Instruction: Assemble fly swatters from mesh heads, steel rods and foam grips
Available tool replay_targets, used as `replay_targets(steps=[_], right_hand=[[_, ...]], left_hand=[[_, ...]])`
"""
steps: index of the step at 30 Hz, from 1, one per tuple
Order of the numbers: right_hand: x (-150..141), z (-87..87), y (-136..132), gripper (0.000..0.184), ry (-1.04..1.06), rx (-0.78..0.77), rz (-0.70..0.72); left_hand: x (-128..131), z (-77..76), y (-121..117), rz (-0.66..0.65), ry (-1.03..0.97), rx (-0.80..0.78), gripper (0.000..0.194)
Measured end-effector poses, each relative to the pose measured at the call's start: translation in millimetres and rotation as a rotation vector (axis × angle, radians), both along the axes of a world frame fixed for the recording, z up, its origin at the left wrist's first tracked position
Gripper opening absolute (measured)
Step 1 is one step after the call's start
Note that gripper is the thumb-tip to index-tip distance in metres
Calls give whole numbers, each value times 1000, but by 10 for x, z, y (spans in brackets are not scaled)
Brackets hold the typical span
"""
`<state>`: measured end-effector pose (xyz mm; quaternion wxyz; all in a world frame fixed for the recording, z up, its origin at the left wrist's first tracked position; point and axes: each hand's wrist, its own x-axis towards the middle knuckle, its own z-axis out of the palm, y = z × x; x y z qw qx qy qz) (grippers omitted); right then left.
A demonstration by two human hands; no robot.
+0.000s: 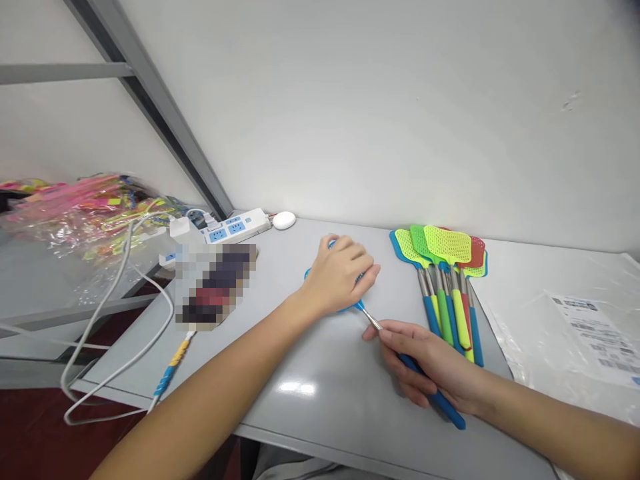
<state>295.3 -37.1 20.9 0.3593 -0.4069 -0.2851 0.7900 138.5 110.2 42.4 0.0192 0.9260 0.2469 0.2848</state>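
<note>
A blue fly swatter [447, 405] with a metal shaft lies across the middle of the grey table, its handle toward me. My right hand [417, 363] is closed around its handle and the lower end of the shaft. Over the swatter's blue head rests my left hand [343, 273], fingers bent over the far edge; the palm hides most of the head. Just right of my hands, several fly swatters [449, 248] in yellow, green, red and blue lie in an overlapping pile, heads toward the wall.
A pixelated device [217, 287] with a charging cable lies on the table's left. Behind it are a power strip [240, 227] and a white oval object [284, 220]. Bagged colourful goods [100, 213] sit beyond a metal frame. Clear plastic packaging [575, 327] covers the right side.
</note>
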Motion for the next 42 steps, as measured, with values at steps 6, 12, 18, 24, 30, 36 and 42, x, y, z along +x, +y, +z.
replay_targets(steps=[6, 12, 18, 24, 30, 36, 42], right_hand=[[-14, -35, 11, 28, 55, 60, -109], [-19, -28, -31, 34, 18, 60, -127], [-36, 21, -39, 37, -15, 77, -123], [-64, 34, -51, 39, -61, 45, -124], [-42, 21, -8, 35, -25, 37, -118], [26, 4, 68, 33, 43, 51, -104], [-9, -13, 49, 34, 45, 56, -215]], left_hand=[[-44, -142, 229, 243, -586, -451, 44], [-42, -147, 323, 138, -530, -1032, 53], [-107, -27, 250, 26, -482, -1252, 47], [-91, -33, 208, 38, -483, -1382, 42], [-84, -5, 211, 37, -472, -1357, 41], [-119, 33, 308, 108, -619, -1273, 43], [63, -142, 219, 44, -978, -1559, 56]])
